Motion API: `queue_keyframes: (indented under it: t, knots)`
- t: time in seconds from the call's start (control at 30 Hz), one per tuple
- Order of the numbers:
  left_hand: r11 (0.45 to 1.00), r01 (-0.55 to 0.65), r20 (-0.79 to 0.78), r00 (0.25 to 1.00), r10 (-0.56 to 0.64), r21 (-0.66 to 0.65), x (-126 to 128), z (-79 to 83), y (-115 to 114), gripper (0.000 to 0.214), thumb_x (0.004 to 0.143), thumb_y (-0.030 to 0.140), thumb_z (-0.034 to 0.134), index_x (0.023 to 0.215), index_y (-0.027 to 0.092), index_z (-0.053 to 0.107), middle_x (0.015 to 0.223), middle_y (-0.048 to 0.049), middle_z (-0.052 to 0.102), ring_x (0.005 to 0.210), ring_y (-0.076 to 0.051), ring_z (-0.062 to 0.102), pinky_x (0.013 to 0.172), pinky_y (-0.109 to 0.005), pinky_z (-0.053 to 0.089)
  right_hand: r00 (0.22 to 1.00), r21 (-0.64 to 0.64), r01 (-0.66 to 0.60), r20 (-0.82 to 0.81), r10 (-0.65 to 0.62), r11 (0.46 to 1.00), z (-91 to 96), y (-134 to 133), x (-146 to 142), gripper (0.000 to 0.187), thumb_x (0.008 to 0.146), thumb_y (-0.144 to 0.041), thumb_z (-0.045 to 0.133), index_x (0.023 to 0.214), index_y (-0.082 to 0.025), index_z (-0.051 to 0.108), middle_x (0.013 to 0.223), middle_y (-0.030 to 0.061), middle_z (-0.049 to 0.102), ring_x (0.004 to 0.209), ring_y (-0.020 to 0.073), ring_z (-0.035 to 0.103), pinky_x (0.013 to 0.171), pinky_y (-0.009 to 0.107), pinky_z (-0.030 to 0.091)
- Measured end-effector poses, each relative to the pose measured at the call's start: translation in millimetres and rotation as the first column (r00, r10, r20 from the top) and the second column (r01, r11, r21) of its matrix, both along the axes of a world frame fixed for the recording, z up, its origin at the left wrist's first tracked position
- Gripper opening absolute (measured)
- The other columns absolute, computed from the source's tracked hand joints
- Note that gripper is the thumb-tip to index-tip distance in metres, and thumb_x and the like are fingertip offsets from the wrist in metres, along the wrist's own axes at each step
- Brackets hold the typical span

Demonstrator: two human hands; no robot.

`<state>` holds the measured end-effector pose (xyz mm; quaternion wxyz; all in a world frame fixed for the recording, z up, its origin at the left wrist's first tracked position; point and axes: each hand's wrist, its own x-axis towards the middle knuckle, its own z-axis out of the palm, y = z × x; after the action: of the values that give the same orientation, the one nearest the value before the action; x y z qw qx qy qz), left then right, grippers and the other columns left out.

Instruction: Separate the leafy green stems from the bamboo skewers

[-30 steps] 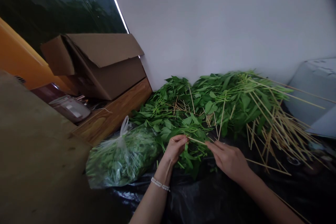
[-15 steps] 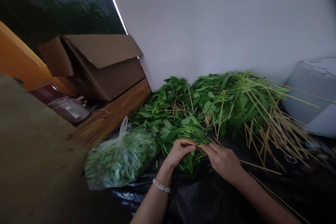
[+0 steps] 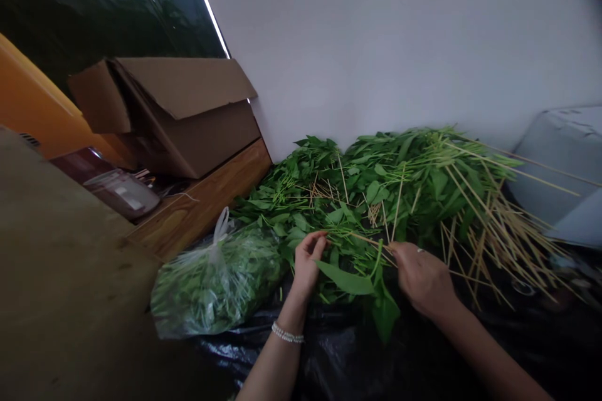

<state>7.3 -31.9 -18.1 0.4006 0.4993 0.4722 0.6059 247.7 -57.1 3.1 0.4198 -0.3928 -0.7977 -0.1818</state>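
A big heap of green leafy stems (image 3: 376, 194) lies on black plastic sheeting (image 3: 357, 357) against a white wall. My left hand (image 3: 306, 263) pinches one end of a thin pale stem (image 3: 362, 238) at the heap's near edge. My right hand (image 3: 421, 277) is closed on the same stem's other end, with broad green leaves (image 3: 362, 285) hanging below between the two hands. A bead bracelet (image 3: 286, 334) circles my left wrist. Several bare yellowish stems (image 3: 493, 232) fan out on the right side of the heap.
A tied clear plastic bag of greens (image 3: 211, 282) lies left of my hands. An open cardboard box (image 3: 179, 113) sits on a wooden ledge (image 3: 207, 200). A grey container (image 3: 559, 163) stands at the right. A brown floor (image 3: 61, 276) spreads at the left.
My hands have drawn apart, the right one moving right and the left one up a little. A leafy stem now hangs stretched between them with its large leaves showing.
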Motion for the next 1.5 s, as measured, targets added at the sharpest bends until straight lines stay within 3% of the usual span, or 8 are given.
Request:
queue_keyframes:
  t: [0.1, 0.23, 0.37, 0.63, 0.93, 1.13, 1.3, 1.5]
  knots:
    - [0.991, -0.043, -0.390, 0.916, 0.089, 0.125, 2.7, -5.3, 0.0, 0.022, 0.087, 0.025, 0.054, 0.103, 0.018, 0.069, 0.092, -0.0074, 0.070, 0.090, -0.020, 0.061, 0.084, -0.033, 0.047, 1.000, 0.013, -0.019, -0.018, 0.020, 1.000, -2.0, 0.5, 0.9, 0.019, 0.089, -0.005, 0.044, 0.101, -0.012, 0.056, 0.078, 0.0036, 0.061, 0.068, 0.0133, 0.054, 0.068, 0.025, 0.040]
    - [0.981, -0.020, -0.769, 0.618, 0.165, 0.195, 2.8, -11.8, 0.8, 0.030, 0.087, 0.012, 0.051, 0.107, 0.023, 0.069, 0.094, -0.0073, 0.071, 0.094, -0.021, 0.058, 0.089, -0.038, 0.045, 1.000, 0.002, -0.011, 0.017, 0.011, 1.000, -3.8, 0.6, -1.3, 0.017, 0.089, -0.007, 0.045, 0.100, -0.013, 0.057, 0.073, 0.0022, 0.059, 0.063, 0.0133, 0.053, 0.065, 0.026, 0.040]
    - [0.981, -0.031, -0.856, 0.484, 0.183, 0.193, 1.5, -13.5, 0.5, 0.026, 0.085, 0.009, 0.052, 0.098, 0.022, 0.072, 0.092, -0.0063, 0.071, 0.091, -0.022, 0.059, 0.087, -0.037, 0.045, 1.000, -0.006, -0.018, 0.017, 0.018, 1.000, -4.8, 0.3, -3.3, 0.017, 0.089, -0.008, 0.046, 0.101, -0.012, 0.056, 0.079, 0.0042, 0.063, 0.065, 0.0137, 0.055, 0.066, 0.026, 0.041]
    - [0.973, -0.145, -0.897, 0.381, 0.223, 0.180, 0.5, -10.1, -2.0, 0.030, 0.086, 0.009, 0.049, 0.104, 0.020, 0.070, 0.083, -0.0069, 0.066, 0.084, -0.021, 0.055, 0.082, -0.035, 0.045, 0.999, -0.015, -0.029, 0.037, 0.029, 0.999, -7.8, 0.2, -4.1, 0.019, 0.088, -0.008, 0.045, 0.101, -0.012, 0.058, 0.079, 0.0045, 0.064, 0.066, 0.0138, 0.057, 0.066, 0.026, 0.042]
    - [0.991, -0.095, -0.894, 0.429, 0.131, 0.099, 0.1, -6.0, -5.7, 0.044, 0.071, 0.003, 0.056, 0.107, 0.024, 0.070, 0.095, -0.0063, 0.070, 0.097, -0.027, 0.053, 0.081, -0.039, 0.042, 0.999, -0.018, -0.027, 0.042, 0.028, 0.999, -8.3, -0.1, -5.5, 0.020, 0.088, -0.008, 0.044, 0.101, -0.012, 0.059, 0.084, 0.0058, 0.067, 0.073, 0.0139, 0.061, 0.071, 0.026, 0.045]
    - [0.968, -0.170, -0.842, 0.481, 0.244, 0.183, -0.1, 1.3, -6.5, 0.027, 0.080, 0.015, 0.060, 0.101, 0.026, 0.073, 0.094, -0.0061, 0.070, 0.097, -0.027, 0.053, 0.083, -0.041, 0.040, 0.999, -0.027, -0.025, 0.038, 0.026, 0.999, -6.3, -0.7, -6.2, 0.020, 0.088, -0.009, 0.045, 0.100, -0.012, 0.060, 0.080, 0.0048, 0.066, 0.071, 0.0138, 0.061, 0.068, 0.026, 0.044]
    - [0.922, -0.237, -0.653, 0.652, 0.384, 0.305, -1.7, 4.6, -7.4, 0.028, 0.084, 0.014, 0.056, 0.105, 0.025, 0.071, 0.108, -0.0070, 0.068, 0.108, -0.026, 0.053, 0.095, -0.044, 0.039, 0.998, -0.022, -0.021, 0.054, 0.023, 1.000, -6.6, -0.7, -6.9, 0.020, 0.089, -0.009, 0.045, 0.101, -0.012, 0.060, 0.078, 0.0041, 0.065, 0.067, 0.0133, 0.058, 0.066, 0.026, 0.042]
    - [0.968, -0.194, -0.343, 0.909, 0.239, 0.160, 0.9, -2.7, -4.3, 0.034, 0.083, 0.023, 0.060, 0.116, 0.019, 0.064, 0.101, -0.0088, 0.071, 0.095, -0.022, 0.065, 0.090, -0.039, 0.048, 0.994, -0.041, -0.008, 0.106, 0.013, 0.999, -10.5, -1.6, -9.2, 0.026, 0.088, -0.007, 0.043, 0.105, -0.012, 0.062, 0.077, 0.0040, 0.065, 0.068, 0.0123, 0.060, 0.067, 0.025, 0.042]
